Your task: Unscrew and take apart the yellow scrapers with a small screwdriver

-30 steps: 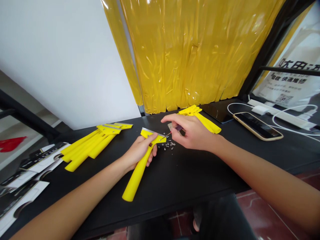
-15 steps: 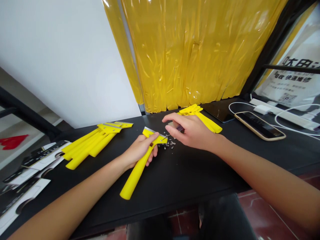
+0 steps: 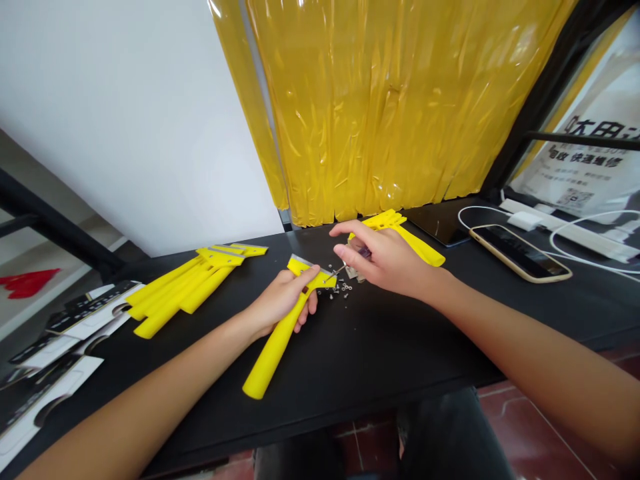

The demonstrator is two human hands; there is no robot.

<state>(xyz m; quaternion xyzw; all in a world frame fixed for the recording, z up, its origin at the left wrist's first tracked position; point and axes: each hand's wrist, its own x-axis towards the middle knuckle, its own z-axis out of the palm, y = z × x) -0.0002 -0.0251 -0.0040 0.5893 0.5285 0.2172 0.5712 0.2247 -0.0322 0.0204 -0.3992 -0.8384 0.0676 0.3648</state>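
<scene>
My left hand [image 3: 283, 300] is closed around the neck of a yellow scraper [image 3: 273, 353], its thumb pressed on the wide head. A thin metal blade edge runs along the top of that head. My right hand [image 3: 397, 260] grips a screwdriver [image 3: 342, 269] by its handle, which the fingers mostly hide. The screwdriver's slim shaft points left, its tip at a screw on the right side of the scraper's head. Small loose screws and nuts [image 3: 345, 288] lie on the black table just behind and right of the head. Pale flat pieces [image 3: 354, 274] sit partly under my right hand.
Several finished-looking yellow scrapers [image 3: 187, 287] lie piled at left, beside white-and-black card packaging [image 3: 65, 373]. More yellow scraper parts [image 3: 420, 245] lie behind my right hand. A dark tablet [image 3: 440, 228], a phone [image 3: 520, 250] and a power strip [image 3: 575, 230] with white cables occupy the right.
My right hand has shifted slightly right, and more of the screwdriver's shaft shows. The scraper in my left hand stays nearly in place.
</scene>
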